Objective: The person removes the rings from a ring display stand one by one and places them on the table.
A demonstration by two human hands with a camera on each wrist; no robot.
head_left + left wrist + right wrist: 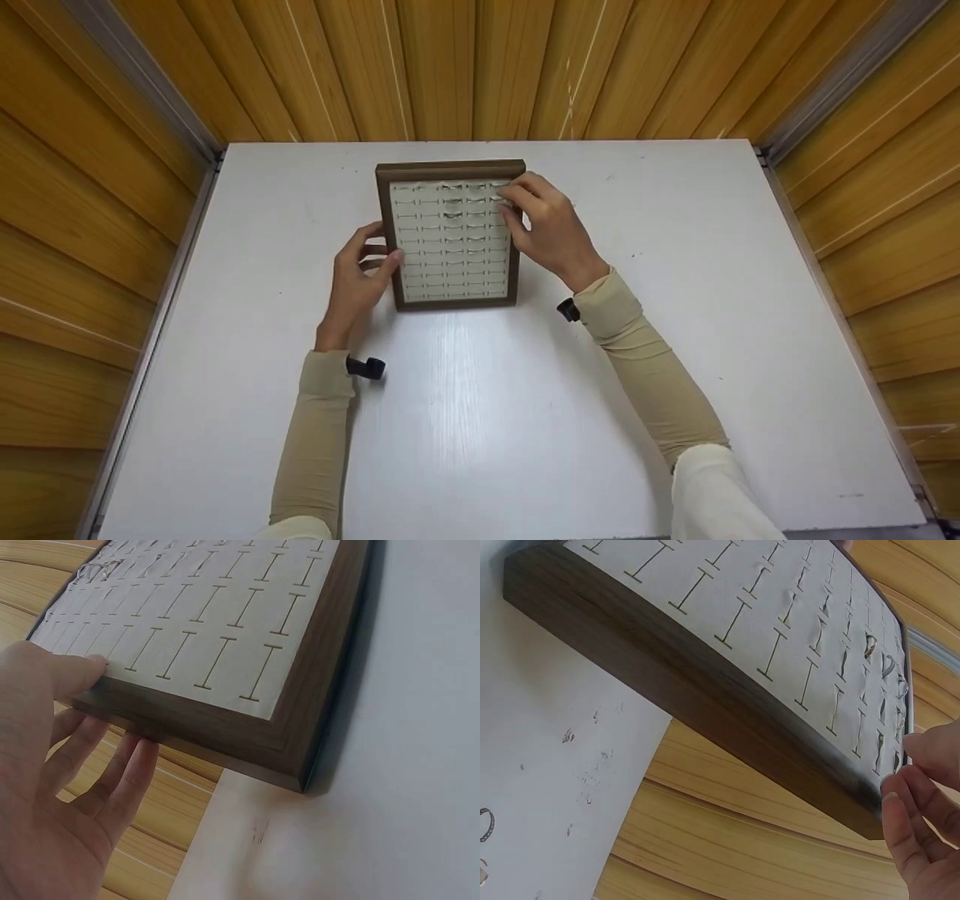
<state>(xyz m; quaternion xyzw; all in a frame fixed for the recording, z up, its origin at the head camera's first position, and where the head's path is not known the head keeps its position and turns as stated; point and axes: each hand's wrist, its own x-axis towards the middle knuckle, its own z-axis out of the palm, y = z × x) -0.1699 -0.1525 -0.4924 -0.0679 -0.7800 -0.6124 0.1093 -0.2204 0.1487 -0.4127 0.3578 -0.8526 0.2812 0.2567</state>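
Observation:
A ring display board (pixel 455 262) with a brown wooden frame and a pale slotted pad stands tilted on the table. Several silver-looking rings (pixel 452 215) sit in its upper slots. My left hand (pixel 360 274) grips the frame's left side, thumb over the front and fingers behind, as the left wrist view also shows. At the upper right corner, my right hand (pixel 551 225) pinches a small ring (pixel 497 198) at a slot in the right column. The fingertips partly hide that ring. In the right wrist view, more rings (pixel 870 646) stand in slots near the thumb.
The board stands on a white table (pixel 480 420) toward its far side. A loose patterned ring (pixel 486 825) lies on the tabletop at the edge of the right wrist view. Wood-look panels (pixel 435 67) rise behind the table and along both sides.

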